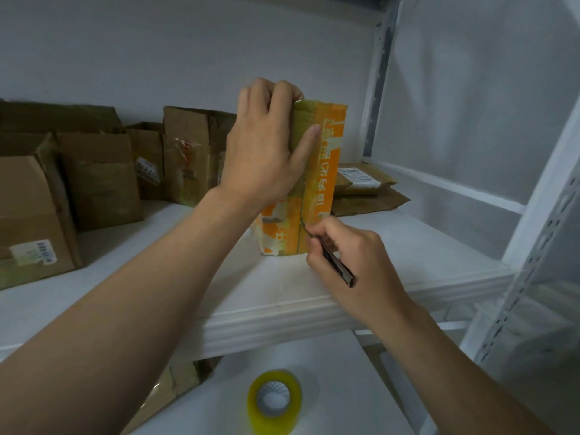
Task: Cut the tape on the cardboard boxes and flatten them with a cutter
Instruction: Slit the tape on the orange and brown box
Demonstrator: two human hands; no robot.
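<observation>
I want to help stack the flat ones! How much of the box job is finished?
Looks done: some flat cardboard lies behind on the right. In hand: the left hand grips the orange box upright on the shelf while the right hand holds the cutter, blade at the seam low down. Left: several brown boxes stand unflattened on the left.

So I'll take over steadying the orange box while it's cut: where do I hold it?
Grip the orange box by its top end, from the left: it stands upright, and the cutter in the right hand works low on its seam.
</observation>
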